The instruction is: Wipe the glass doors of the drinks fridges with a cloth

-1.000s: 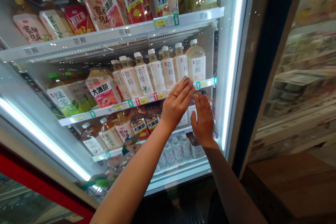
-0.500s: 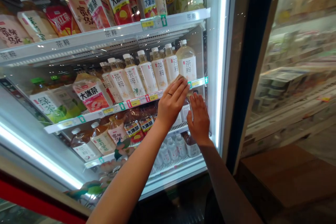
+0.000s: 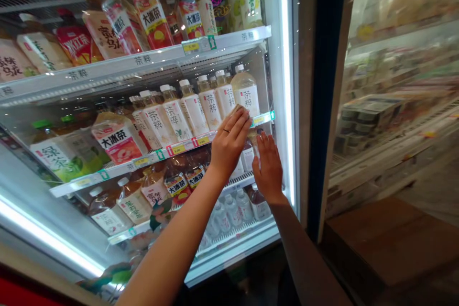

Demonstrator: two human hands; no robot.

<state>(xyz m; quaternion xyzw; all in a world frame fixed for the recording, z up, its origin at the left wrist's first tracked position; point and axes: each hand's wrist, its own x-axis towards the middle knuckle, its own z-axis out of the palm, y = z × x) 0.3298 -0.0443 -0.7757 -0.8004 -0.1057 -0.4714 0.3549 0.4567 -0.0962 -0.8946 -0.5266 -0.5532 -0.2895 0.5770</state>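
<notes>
My left hand, with a dark ring on one finger, lies with its fingers stretched out close together in front of the middle shelf. A small brownish patch shows past its fingertips; whether this is a cloth or a reflection, I cannot tell. Lower and to the right, my right hand is held flat, fingers up and thumb apart, with nothing seen in it. Both hands appear to rest on the glass front of a lit drinks cooler. Behind them stand a row of white-labelled tea bottles and a larger white-labelled bottle.
Bottled drinks fill the upper shelf and those below. Several small clear bottles stand at the bottom. Leaf and flower decals sit on the glass at left. To the right are a dark frame, stocked shelves and a brown box.
The view has shifted, so the cooler's shelves sit lower and further left. Both hands keep nearly the same places against the bottles, still held flat.
</notes>
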